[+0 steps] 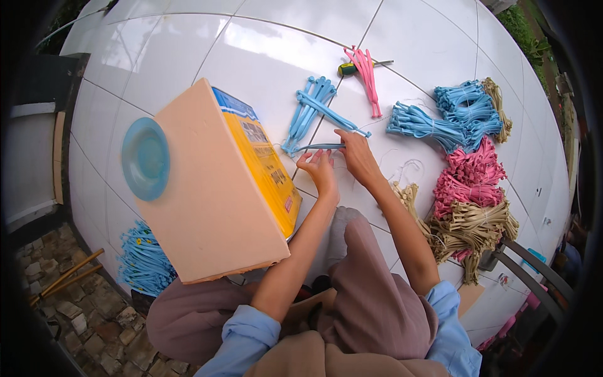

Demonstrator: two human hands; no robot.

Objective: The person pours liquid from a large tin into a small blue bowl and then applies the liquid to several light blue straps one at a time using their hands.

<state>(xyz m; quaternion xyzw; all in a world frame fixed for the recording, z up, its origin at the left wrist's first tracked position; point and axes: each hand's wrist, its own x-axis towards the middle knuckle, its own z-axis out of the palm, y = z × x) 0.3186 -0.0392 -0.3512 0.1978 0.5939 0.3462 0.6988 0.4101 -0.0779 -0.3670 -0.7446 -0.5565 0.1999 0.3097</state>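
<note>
My left hand [320, 171] and right hand [355, 154] meet over the white tiled floor [264, 56], each pinching an end of one light blue plastic strip [321, 147] that lies flat between them; the fingers of both are curled closed on it, thumbs underneath. Just beyond the strip, touching its far end, lies a loose fan of more blue strips [311, 110], and past those a few pink strips [367, 78] rest across a screwdriver [352, 66]. To my right, bundled strips crowd the floor: blue bundles [458, 113], pink bundles [471, 179] and tan bundles [471, 229], running close to my right forearm. To my left a tilted cardboard box [207, 188] with a yellow side stands just beside my left wrist, with a blue plate [146, 158] beyond it. Bare tile stays open ahead, between box and bundles, and towards the far edge.
</note>
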